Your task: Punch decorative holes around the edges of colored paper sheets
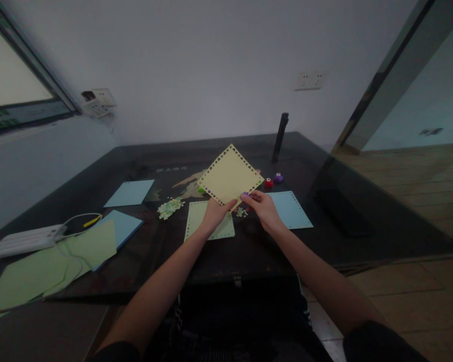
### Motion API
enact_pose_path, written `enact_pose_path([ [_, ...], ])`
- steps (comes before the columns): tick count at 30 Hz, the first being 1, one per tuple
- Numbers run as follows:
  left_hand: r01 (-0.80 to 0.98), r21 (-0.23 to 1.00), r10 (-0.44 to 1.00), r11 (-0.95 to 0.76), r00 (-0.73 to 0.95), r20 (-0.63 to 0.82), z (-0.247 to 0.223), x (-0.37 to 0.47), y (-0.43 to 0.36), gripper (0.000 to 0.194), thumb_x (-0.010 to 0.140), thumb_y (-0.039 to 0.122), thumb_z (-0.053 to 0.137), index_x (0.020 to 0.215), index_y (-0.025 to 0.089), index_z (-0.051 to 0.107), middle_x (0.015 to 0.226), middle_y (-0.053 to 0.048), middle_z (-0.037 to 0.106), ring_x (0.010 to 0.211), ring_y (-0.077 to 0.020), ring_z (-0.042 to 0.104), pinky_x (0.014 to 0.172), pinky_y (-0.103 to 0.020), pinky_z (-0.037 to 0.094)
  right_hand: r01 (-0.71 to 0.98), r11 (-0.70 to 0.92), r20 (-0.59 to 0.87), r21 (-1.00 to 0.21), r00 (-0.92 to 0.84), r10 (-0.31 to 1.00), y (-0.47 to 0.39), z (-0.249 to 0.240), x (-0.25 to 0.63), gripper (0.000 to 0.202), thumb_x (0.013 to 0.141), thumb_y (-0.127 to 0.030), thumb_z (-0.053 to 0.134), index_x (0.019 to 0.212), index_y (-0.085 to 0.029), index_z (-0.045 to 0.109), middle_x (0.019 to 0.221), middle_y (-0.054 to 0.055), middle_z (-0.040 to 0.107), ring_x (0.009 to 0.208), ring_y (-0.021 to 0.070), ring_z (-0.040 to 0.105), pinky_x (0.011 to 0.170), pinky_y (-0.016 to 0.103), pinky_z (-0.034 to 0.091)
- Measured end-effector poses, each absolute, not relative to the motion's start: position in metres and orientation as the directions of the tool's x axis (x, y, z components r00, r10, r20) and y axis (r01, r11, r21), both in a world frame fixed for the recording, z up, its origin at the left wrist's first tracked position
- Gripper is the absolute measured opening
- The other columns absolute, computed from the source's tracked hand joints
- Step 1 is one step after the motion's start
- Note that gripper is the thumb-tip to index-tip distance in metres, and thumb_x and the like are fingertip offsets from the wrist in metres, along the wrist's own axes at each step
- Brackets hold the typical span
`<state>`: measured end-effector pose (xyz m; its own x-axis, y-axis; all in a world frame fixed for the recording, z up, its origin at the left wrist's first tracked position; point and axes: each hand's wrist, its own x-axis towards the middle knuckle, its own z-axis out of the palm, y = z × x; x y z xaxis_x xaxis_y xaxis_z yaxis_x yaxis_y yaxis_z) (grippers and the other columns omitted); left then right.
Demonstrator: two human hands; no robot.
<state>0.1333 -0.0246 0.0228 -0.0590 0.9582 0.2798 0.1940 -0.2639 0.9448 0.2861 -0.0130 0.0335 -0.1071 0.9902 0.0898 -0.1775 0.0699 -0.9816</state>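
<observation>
A pale yellow sheet of paper (230, 173) with small punched shapes along its edges is held up, turned corner-wise, over the dark table. My left hand (216, 213) grips it near its bottom corner. My right hand (265, 207) is closed around a small purple craft punch (245, 195) at the sheet's lower right edge; how far the paper sits in the punch is not clear. Beneath my hands lie another punched yellow-green sheet (192, 221) and a few paper cut-outs (241, 212). A punched light blue sheet (292, 211) lies to the right.
A red punch (269, 183) and another purple punch (278, 177) stand behind my right hand. Left are a heap of cut-outs (169, 207), a blue sheet (130, 193), stacked green sheets (86, 244) and a white power strip (26, 239) with cable. A black upright object (280, 137) stands at the back.
</observation>
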Motion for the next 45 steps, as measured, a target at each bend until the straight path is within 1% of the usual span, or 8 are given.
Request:
enact_pose_path([
  [8, 0.176, 0.947, 0.958, -0.268, -0.056, 0.281, 0.0251, 0.1351, -0.0261, 0.033, 0.071, 0.028, 0.067, 0.101, 0.012, 0.064, 0.094, -0.01, 0.072, 0.082, -0.0236, 0.067, 0.077, -0.037, 0.055, -0.151, 0.071, 0.088, -0.986, -0.114, 0.99, -0.0129, 0.0331, 0.2869, 0.032, 0.059, -0.046, 0.074, 0.069, -0.019, 0.061, 0.069, 0.004, 0.064, 0.07, 0.0181, 0.06, 0.054, 0.027, 0.044],
  [11, 0.188, 0.942, 0.954, -0.278, -0.059, 0.294, 0.0242, 0.1343, -0.0253, 0.036, 0.072, 0.027, 0.067, 0.104, 0.012, 0.063, 0.098, -0.01, 0.071, 0.085, -0.0237, 0.067, 0.081, -0.038, 0.053, -0.15, 0.075, 0.093, -0.986, -0.115, 0.989, -0.0128, 0.0336, 0.2869, 0.033, 0.058, -0.046, 0.074, 0.07, -0.018, 0.062, 0.07, 0.004, 0.064, 0.069, 0.0176, 0.06, 0.054, 0.027, 0.043],
  [15, 0.215, 0.937, 0.956, -0.276, -0.04, 0.291, 0.0206, 0.1321, -0.0226, 0.032, 0.072, 0.027, 0.067, 0.1, 0.011, 0.064, 0.093, -0.01, 0.072, 0.086, -0.0243, 0.067, 0.083, -0.038, 0.052, -0.153, 0.072, 0.091, -0.986, -0.119, 0.989, -0.0128, 0.0339, 0.2868, 0.033, 0.057, -0.047, 0.074, 0.069, -0.018, 0.062, 0.069, 0.004, 0.064, 0.068, 0.0177, 0.059, 0.054, 0.027, 0.043],
  [21, 0.2, 0.944, 0.959, -0.261, -0.055, 0.277, 0.0207, 0.1326, -0.023, 0.032, 0.072, 0.027, 0.067, 0.099, 0.011, 0.064, 0.093, -0.01, 0.072, 0.081, -0.0229, 0.067, 0.077, -0.036, 0.054, -0.145, 0.082, 0.098, -0.986, -0.11, 0.989, -0.0123, 0.0335, 0.2868, 0.032, 0.058, -0.046, 0.074, 0.066, -0.018, 0.06, 0.067, 0.003, 0.063, 0.066, 0.0168, 0.058, 0.054, 0.028, 0.042],
  [26, 0.214, 0.942, 0.961, -0.26, -0.042, 0.275, 0.0244, 0.1339, -0.0254, 0.027, 0.072, 0.029, 0.066, 0.093, 0.012, 0.066, 0.085, -0.009, 0.073, 0.074, -0.0223, 0.068, 0.073, -0.035, 0.055, -0.154, 0.074, 0.092, -0.985, -0.109, 0.99, -0.0115, 0.0324, 0.2868, 0.032, 0.057, -0.046, 0.075, 0.066, -0.018, 0.06, 0.066, 0.003, 0.063, 0.067, 0.017, 0.059, 0.055, 0.027, 0.042],
  [32, 0.191, 0.946, 0.96, -0.262, -0.043, 0.275, 0.021, 0.133, -0.023, 0.034, 0.071, 0.028, 0.067, 0.102, 0.012, 0.064, 0.092, -0.009, 0.072, 0.073, -0.0219, 0.068, 0.071, -0.035, 0.055, -0.154, 0.078, 0.098, -0.985, -0.125, 0.987, -0.0114, 0.0326, 0.2874, 0.032, 0.057, -0.046, 0.075, 0.066, -0.018, 0.062, 0.067, 0.003, 0.064, 0.067, 0.0172, 0.059, 0.056, 0.028, 0.043],
  [40, 0.185, 0.944, 0.959, -0.272, -0.036, 0.283, 0.0161, 0.1315, -0.0206, 0.042, 0.072, 0.028, 0.067, 0.111, 0.013, 0.061, 0.097, -0.011, 0.071, 0.085, -0.025, 0.067, 0.08, -0.04, 0.053, -0.143, 0.091, 0.109, -0.986, -0.123, 0.986, -0.0106, 0.0323, 0.2878, 0.031, 0.058, -0.046, 0.074, 0.066, -0.018, 0.061, 0.066, 0.002, 0.063, 0.066, 0.0168, 0.058, 0.057, 0.028, 0.042],
  [45, 0.238, 0.915, 0.937, -0.327, -0.043, 0.346, 0.0168, 0.1307, -0.0203, 0.039, 0.072, 0.026, 0.067, 0.109, 0.014, 0.062, 0.112, -0.01, 0.066, 0.103, -0.0239, 0.062, 0.095, -0.04, 0.045, -0.152, 0.085, 0.105, -0.985, -0.129, 0.986, -0.0111, 0.0329, 0.288, 0.031, 0.057, -0.045, 0.075, 0.065, -0.018, 0.062, 0.066, 0.002, 0.064, 0.067, 0.0172, 0.059, 0.059, 0.028, 0.043],
])
